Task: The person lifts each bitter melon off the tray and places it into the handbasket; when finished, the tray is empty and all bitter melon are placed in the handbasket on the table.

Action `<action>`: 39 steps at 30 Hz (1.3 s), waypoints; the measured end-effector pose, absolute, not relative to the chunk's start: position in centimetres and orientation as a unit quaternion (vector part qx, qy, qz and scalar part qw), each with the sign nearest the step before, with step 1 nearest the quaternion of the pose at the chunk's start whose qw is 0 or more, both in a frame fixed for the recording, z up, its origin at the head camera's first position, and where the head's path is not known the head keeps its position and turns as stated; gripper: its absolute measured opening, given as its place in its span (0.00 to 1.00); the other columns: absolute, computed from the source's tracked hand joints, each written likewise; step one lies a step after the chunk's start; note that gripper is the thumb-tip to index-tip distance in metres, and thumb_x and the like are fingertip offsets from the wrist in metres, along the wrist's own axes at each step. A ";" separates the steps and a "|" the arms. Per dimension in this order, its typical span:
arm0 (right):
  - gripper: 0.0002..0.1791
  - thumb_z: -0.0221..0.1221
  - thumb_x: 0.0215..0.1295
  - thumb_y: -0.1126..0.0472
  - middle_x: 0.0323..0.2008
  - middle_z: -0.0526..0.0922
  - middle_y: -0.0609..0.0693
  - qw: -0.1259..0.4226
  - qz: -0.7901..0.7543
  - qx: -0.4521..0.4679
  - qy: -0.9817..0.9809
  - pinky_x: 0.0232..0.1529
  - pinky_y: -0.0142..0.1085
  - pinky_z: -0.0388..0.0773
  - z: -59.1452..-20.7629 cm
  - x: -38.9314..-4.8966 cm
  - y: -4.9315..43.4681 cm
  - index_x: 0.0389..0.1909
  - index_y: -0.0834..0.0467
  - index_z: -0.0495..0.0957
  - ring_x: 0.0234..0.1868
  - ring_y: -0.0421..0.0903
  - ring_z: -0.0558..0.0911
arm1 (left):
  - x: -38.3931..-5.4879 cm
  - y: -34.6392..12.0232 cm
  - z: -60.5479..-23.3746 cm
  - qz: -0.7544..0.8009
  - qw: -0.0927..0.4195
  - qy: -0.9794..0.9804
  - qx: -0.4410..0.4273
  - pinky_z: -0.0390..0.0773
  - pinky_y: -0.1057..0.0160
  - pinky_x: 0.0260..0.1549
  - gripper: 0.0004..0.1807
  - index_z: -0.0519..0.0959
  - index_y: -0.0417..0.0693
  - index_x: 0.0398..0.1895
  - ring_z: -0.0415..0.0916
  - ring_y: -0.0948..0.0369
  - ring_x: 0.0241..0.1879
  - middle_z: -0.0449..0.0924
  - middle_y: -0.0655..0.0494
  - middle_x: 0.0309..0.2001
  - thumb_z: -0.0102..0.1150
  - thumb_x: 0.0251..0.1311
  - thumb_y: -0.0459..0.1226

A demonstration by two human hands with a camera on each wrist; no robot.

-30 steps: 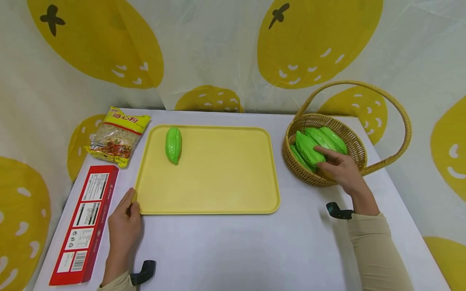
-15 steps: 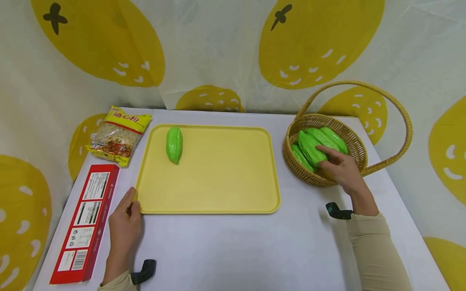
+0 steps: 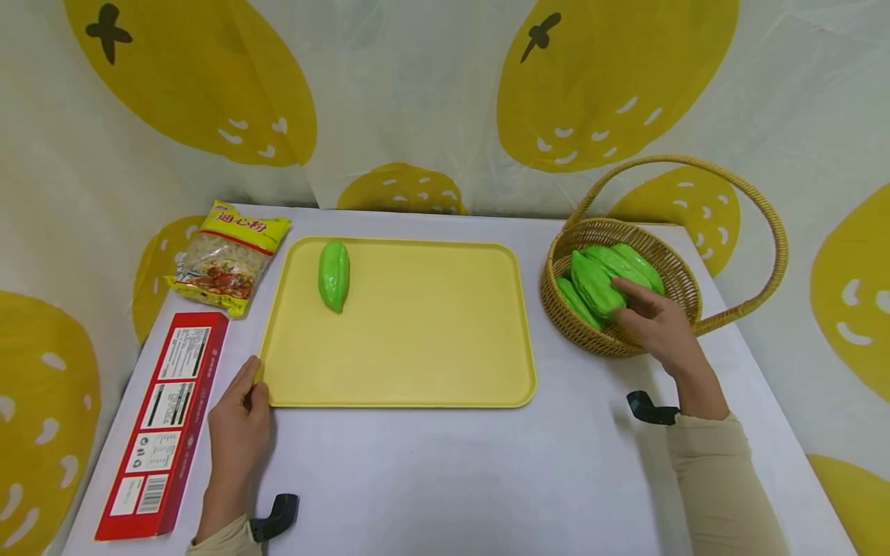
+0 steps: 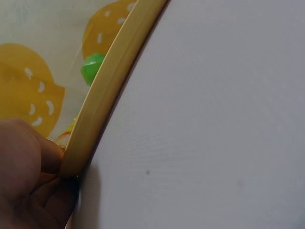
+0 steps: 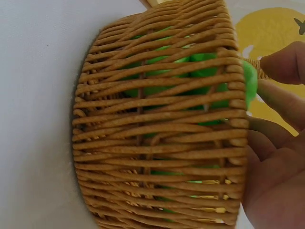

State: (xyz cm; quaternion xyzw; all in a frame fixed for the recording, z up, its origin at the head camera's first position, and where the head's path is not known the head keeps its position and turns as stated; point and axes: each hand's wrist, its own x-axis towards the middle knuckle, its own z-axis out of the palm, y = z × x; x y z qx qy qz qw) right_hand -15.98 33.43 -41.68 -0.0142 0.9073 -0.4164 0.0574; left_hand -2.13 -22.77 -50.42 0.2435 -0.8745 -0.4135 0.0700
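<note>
My left hand [image 3: 239, 428] pinches the near left corner of a yellow tray [image 3: 417, 332] between thumb and fingers; the left wrist view shows its edge tilted in the grip. A green star fruit [image 3: 334, 276] lies at the tray's far left. On the right, my right hand [image 3: 657, 324] reaches over the rim of a wicker basket [image 3: 577, 333], thumb and forefinger spread apart at the near end of a green star fruit [image 3: 593, 282]. More star fruits [image 3: 629, 265] lie beside and beneath it. In the right wrist view, the weave [image 5: 162, 109] partly hides them.
A yellow bag of pasta [image 3: 229, 259] lies beyond the tray's left side. Nearer, a long red box [image 3: 163, 428] lies along the table's left edge. The basket's tall handle [image 3: 779, 239] leans out to the right. A fruit-patterned cloth [image 3: 410, 100] hangs behind the white table [image 3: 445, 479].
My right hand's fingertips have drawn back slightly to the right from the star fruit, which has shifted a little right in the basket. The left hand keeps its grip on the tray.
</note>
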 end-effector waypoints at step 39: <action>0.32 0.56 0.75 0.65 0.77 0.61 0.64 0.015 -0.649 -0.060 0.758 0.65 0.17 0.70 -41.2 -15.7 21.6 0.76 0.67 0.61 0.79 0.60 0.59 | -2.0 -22.9 -50.5 -0.412 0.080 -0.877 0.232 0.68 0.46 0.72 0.27 0.61 0.51 0.78 0.60 0.54 0.78 0.63 0.54 0.78 0.45 0.79 0.38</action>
